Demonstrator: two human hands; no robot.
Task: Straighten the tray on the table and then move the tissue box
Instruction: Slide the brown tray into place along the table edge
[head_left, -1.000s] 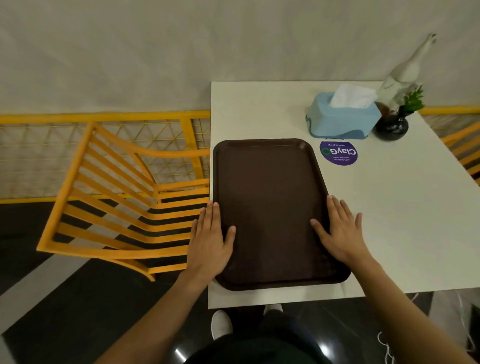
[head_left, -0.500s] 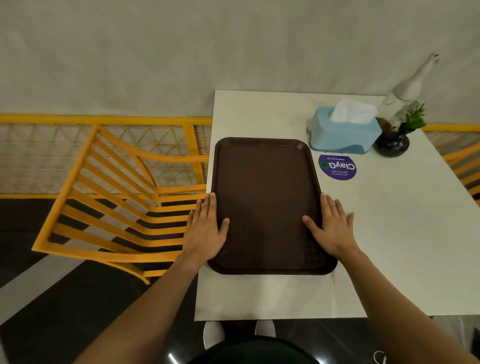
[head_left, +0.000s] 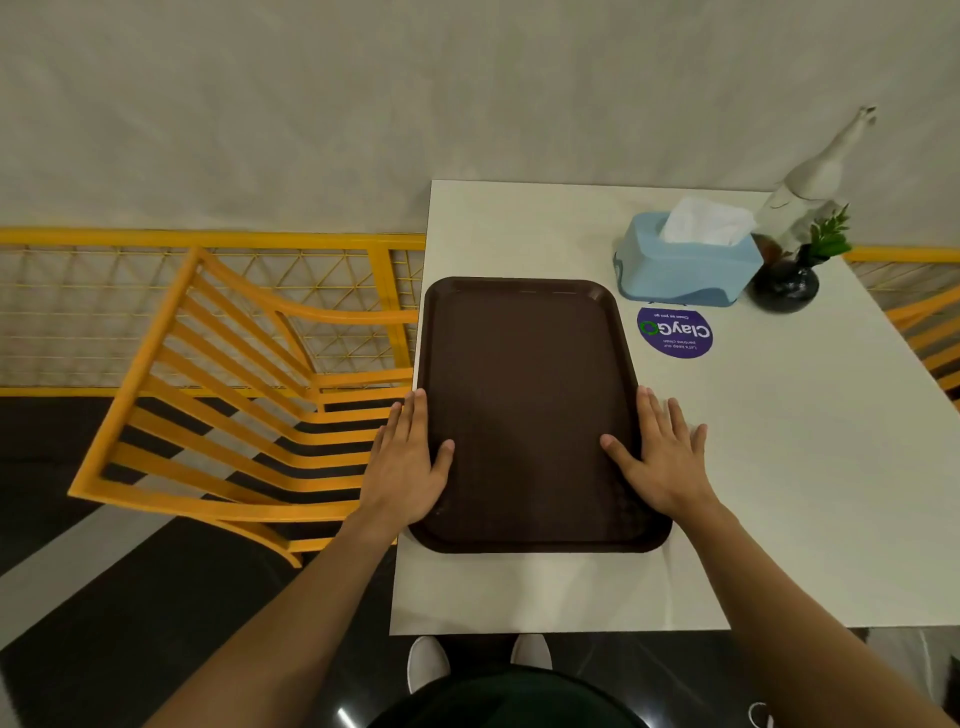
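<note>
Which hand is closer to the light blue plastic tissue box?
Right. The right hand lies flat on the brown tray's right edge, below the light blue plastic tissue box. The left hand is across the brown tray, on its left edge.

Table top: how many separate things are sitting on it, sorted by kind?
Tray: 1, dark brown, a hand flat on each long edge
Tissue box: 1, light blue
Round sticker: 1, purple
Vase with plant: 1, dark
White figurine: 1
Total: 5
</note>
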